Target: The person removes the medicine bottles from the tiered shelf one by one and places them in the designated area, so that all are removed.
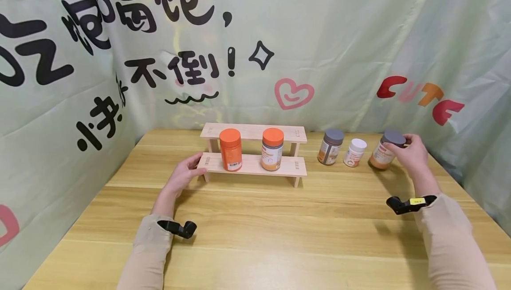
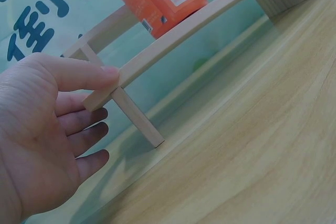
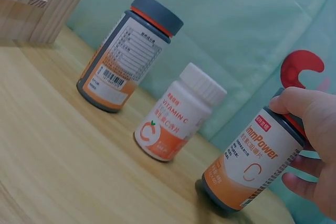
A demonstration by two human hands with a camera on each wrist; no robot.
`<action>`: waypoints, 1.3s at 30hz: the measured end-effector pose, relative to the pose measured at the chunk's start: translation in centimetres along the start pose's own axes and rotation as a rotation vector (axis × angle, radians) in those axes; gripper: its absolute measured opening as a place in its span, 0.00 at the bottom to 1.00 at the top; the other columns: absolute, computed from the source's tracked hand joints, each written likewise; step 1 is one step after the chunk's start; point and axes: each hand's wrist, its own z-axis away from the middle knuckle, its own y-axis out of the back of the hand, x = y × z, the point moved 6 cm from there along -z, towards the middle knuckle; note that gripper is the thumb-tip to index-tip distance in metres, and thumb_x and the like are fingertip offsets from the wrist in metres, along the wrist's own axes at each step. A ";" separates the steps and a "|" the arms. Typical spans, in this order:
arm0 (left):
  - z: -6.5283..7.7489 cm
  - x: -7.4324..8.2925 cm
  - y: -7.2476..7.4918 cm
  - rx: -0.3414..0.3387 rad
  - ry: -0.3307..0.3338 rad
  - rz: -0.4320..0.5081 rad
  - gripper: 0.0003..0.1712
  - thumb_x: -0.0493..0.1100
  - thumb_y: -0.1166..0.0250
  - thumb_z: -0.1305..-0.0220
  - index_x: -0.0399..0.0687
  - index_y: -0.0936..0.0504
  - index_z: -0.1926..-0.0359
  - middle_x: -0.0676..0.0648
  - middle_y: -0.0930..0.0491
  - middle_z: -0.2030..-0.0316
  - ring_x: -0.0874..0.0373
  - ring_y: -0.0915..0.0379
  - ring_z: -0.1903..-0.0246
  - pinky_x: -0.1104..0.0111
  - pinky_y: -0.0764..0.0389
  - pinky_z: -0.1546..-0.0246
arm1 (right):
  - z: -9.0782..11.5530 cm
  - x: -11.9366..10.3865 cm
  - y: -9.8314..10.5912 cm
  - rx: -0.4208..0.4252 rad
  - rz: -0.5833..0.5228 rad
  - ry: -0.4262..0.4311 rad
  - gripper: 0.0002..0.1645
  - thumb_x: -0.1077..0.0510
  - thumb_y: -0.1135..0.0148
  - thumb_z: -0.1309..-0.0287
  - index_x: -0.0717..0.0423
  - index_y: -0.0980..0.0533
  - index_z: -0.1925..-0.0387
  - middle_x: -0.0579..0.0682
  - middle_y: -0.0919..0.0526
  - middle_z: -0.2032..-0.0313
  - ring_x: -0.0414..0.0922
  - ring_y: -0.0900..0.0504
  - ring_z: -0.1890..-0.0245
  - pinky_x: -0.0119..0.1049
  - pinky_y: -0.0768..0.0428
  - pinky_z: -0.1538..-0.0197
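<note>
A two-tier wooden shelf (image 1: 251, 166) stands near the back of the table, with an orange bottle (image 1: 230, 150) and an orange-capped grey bottle (image 1: 272, 153) on its lower step. My left hand (image 1: 184, 174) pinches the left end of that step, thumb (image 2: 100, 77) on the near edge and index finger behind. At the far right, my right hand (image 1: 411, 154) grips a grey-capped vitamin bottle (image 3: 249, 161) near its cap, the base close over the table. Left of it stand a small white vitamin C bottle (image 3: 178, 114) and another grey-capped bottle (image 3: 126, 56), both upright.
The wood-grain table (image 1: 279, 223) runs back to a pale green curtain (image 1: 339, 50) with printed characters and a pink heart. Another curtain side closes in on the left. Each wrist carries a small black camera (image 1: 179, 229).
</note>
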 end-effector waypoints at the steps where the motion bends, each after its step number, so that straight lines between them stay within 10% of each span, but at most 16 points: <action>1: 0.0 0.0 0.0 0.000 -0.001 0.000 0.39 0.34 0.39 0.40 0.34 0.47 0.31 0.35 0.47 0.32 0.44 0.51 0.33 0.55 0.48 0.35 | 0.0 0.2 -0.1 -0.001 -0.003 -0.006 0.49 0.42 0.45 0.42 0.74 0.51 0.36 0.74 0.43 0.41 0.64 0.41 0.44 0.57 0.36 0.48; 39: -0.1 -0.2 0.1 0.005 -0.009 0.004 0.40 0.34 0.38 0.41 0.34 0.46 0.31 0.35 0.47 0.33 0.44 0.51 0.34 0.55 0.47 0.35 | 0.3 0.1 -0.6 -0.015 -0.003 0.042 0.48 0.45 0.44 0.40 0.76 0.51 0.35 0.76 0.41 0.41 0.66 0.39 0.44 0.59 0.38 0.45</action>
